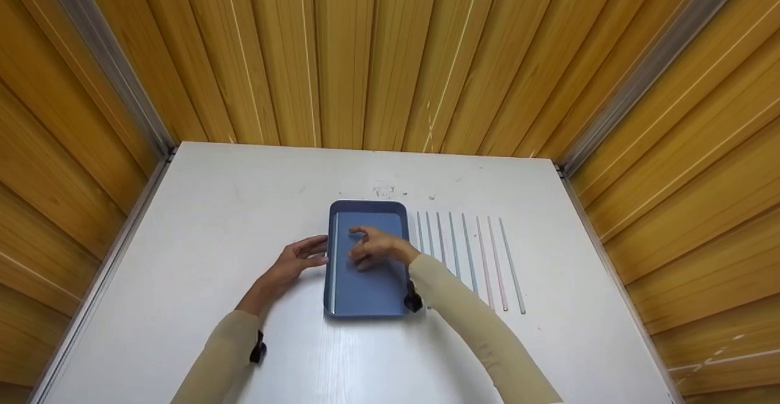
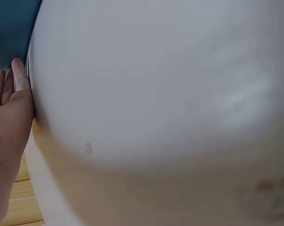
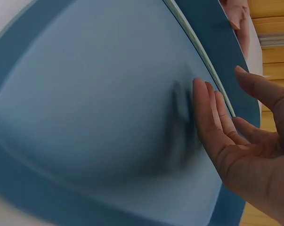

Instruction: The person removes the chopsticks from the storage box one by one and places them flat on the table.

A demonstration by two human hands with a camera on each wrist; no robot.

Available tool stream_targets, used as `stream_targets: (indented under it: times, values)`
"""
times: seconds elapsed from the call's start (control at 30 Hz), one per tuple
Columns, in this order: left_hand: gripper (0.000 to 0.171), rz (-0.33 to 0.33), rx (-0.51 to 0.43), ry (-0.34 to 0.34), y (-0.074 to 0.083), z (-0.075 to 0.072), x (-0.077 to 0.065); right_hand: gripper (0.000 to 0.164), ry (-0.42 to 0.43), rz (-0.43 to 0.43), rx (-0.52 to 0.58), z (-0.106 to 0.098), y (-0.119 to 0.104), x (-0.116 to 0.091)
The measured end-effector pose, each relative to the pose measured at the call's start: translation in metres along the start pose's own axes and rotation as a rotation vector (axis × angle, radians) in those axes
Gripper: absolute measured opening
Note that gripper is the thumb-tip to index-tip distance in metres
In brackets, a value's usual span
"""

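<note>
A blue rectangular tray [image 1: 372,297] lies on the white table, its long side pointing away from me. Inside it, one thin pale stick [image 1: 335,264] runs along the left wall; the right wrist view shows this stick [image 3: 198,44] pale green. My left hand [image 1: 297,258] is at the tray's outer left wall, fingers extended and thumb apart. Over the tray's middle hovers my right hand [image 1: 376,247], its fingers loosely bent and holding nothing. The right wrist view shows that hand [image 3: 245,136] with thumb and fingers apart, close to the stick.
Right of the tray, several thin sticks [image 1: 512,267] lie in a row side by side, some bluish-grey and some pink [image 1: 496,264]. My right forearm [image 1: 475,325] covers part of them. Wood-patterned walls [image 1: 341,56] enclose the table's back and sides.
</note>
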State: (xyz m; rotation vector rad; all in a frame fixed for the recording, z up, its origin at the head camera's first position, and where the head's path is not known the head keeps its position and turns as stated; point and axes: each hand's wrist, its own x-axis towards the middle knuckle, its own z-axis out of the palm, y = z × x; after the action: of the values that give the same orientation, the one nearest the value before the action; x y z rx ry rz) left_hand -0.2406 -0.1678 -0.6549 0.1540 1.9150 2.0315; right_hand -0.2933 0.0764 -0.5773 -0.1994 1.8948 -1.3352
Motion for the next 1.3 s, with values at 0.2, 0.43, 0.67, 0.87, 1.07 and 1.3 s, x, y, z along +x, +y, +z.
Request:
stream_targets:
  times: [0.2,0.43,0.67,0.87,1.07,1.3]
  values:
    - [0.066,0.028,-0.015,-0.031,0.002,0.003,-0.001,0.080,0.070,-0.058,-0.019,0.023,0.009,0.013]
    - [0.066,0.018,-0.019,-0.036,0.003,0.004,-0.001,0.083,0.180,-0.106,-0.151,0.035,0.011,0.013]
    - [0.066,0.024,-0.018,-0.047,0.002,0.003,-0.002,0.084,0.229,-0.124,-0.241,0.042,0.014,0.015]
    - [0.065,0.017,-0.024,-0.050,-0.002,0.002,-0.005,0.083,0.210,-0.083,-0.231,0.048,0.012,0.015]
    - [0.066,0.022,-0.020,-0.022,-0.001,0.001,-0.003,0.080,0.222,-0.057,-0.265,0.050,0.006,0.017]
    - [0.068,0.014,-0.027,-0.017,0.003,0.000,-0.004,0.076,0.214,-0.071,-0.232,0.049,0.005,0.020]
